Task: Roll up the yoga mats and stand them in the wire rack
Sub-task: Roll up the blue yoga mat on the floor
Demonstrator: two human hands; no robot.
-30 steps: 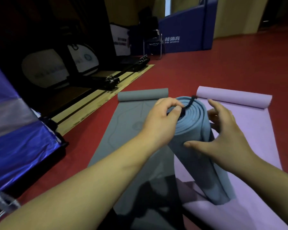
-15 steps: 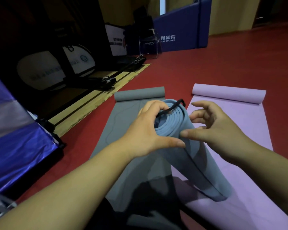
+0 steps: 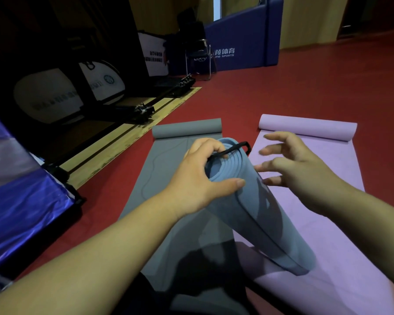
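Observation:
A rolled blue yoga mat stands tilted, its lower end on the floor mats and its upper end raised toward me. My left hand grips that upper end, thumb across the front, fingers hooked into the roll's open end beside a black strap. My right hand hovers just right of the roll with fingers spread, apart from the mat. A grey mat lies flat on the left, its far end curled. A lilac mat lies flat on the right, far end curled too. No wire rack is in view.
Red floor stretches ahead and to the right. A wooden strip with black rails runs along the left. A blue padded panel stands at the near left. A blue barrier and a chair are at the back.
My left hand has shifted its grip on the roll's top, thumb now across the front. My right hand has come off the roll and opened. The black strap sticks out further.

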